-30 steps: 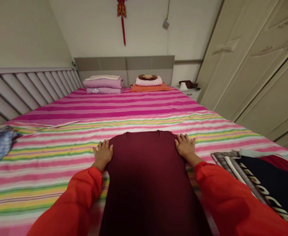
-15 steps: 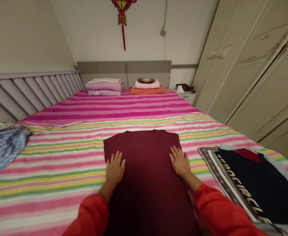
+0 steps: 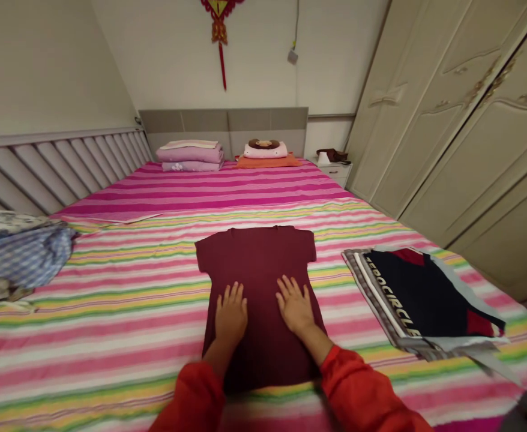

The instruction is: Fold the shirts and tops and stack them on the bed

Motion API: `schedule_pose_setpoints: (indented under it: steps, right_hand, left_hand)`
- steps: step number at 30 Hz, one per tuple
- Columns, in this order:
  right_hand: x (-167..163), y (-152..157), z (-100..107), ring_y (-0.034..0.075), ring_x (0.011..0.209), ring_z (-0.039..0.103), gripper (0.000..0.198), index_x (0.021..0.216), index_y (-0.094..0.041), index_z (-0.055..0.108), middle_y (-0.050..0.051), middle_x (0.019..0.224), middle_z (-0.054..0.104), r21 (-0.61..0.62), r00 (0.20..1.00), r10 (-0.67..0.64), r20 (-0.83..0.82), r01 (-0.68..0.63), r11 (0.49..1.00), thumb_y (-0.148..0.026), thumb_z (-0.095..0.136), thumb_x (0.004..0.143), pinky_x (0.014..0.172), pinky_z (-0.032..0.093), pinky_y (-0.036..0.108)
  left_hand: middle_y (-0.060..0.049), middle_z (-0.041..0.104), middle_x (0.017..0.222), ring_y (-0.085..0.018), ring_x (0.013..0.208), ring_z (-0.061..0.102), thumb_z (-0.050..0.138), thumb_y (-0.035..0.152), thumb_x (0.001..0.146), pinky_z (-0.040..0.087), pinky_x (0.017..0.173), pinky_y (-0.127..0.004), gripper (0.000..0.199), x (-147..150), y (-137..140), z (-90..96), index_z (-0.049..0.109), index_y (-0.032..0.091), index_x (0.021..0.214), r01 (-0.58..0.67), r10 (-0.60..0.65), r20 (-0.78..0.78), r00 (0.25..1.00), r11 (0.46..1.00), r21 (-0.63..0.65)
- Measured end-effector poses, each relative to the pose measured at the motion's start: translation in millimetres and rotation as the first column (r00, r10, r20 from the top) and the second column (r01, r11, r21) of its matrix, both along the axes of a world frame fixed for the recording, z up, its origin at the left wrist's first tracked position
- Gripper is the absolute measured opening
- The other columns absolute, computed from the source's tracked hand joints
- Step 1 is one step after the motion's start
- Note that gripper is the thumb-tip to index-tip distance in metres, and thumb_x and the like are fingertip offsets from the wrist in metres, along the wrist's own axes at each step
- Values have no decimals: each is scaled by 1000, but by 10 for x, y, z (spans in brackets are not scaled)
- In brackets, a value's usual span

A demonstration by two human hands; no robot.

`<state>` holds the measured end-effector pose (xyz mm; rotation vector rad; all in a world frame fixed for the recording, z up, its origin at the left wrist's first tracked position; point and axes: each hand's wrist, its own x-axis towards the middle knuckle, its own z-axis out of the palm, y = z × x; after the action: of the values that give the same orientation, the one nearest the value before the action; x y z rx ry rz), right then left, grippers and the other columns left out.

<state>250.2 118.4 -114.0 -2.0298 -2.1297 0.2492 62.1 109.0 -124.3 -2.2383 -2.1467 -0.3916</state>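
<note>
A maroon short-sleeved T-shirt (image 3: 258, 258) lies spread flat on the striped bed, its neckline toward the headboard. My left hand (image 3: 231, 315) rests flat on the left half of its body, fingers stretched out. On the right half lies my right hand (image 3: 295, 305), palm down with the fingers apart. Neither hand grips the cloth. Both of my forearms are in red sleeves, and they cover parts of the shirt's lower side edges.
A stack of folded clothes (image 3: 416, 294), a navy lettered one on top, lies to the right. Crumpled clothes (image 3: 33, 252) are heaped at left. Folded bedding (image 3: 191, 155) and a pillow pile (image 3: 266, 153) stand by the headboard (image 3: 268, 120). A wardrobe (image 3: 461, 132) lines the right side.
My hands have moved from near the sleeves down onto the middle of the shirt and closer together. The view has shifted, showing the shirt's bottom hem and more of the clothes on both sides.
</note>
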Motion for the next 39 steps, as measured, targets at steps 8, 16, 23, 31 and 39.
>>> schedule_pose_setpoints:
  steps: [8,16,23,31,39]
  right_hand:
    - [377,-350,178,26,149,19,54,151,-20,36,7,160,29,9,971,-233,53,233,973,-34,23,100,117,18,57]
    - [-93,-959,-187,24,144,32,49,145,-27,46,4,154,41,173,998,54,-14,-51,984,-34,32,99,117,21,49]
    - [674,-1037,-175,23,142,36,51,145,-19,47,7,153,43,176,986,-167,27,160,971,-28,25,99,113,29,43]
    - [12,-1296,-73,25,147,26,51,149,-25,39,5,159,31,217,1000,25,12,-27,976,-34,30,99,116,23,50]
    - [552,-1299,-219,25,143,36,51,144,-24,47,6,151,44,145,994,-109,22,105,984,-31,26,98,115,25,52]
  left_hand:
    - [-14,38,154,-34,143,32,28,25,97,28,115,-58,52,-265,-363,194,44,9,143,-207,207,-41,977,978,16]
    - [-5,49,148,-22,140,41,31,23,97,34,115,-43,48,228,-917,-239,51,22,140,188,-190,12,982,977,100]
    - [-10,48,148,-26,141,39,28,23,96,35,113,-50,50,-738,-1071,-233,50,18,141,-25,21,31,999,988,151]
    - [-6,42,153,-25,143,35,31,27,98,32,116,-49,49,85,-1221,-185,44,22,144,152,-155,14,988,980,131]
    - [-8,48,149,-27,140,40,29,23,97,36,113,-52,48,-464,-1143,-197,50,22,141,-29,32,-29,999,995,96]
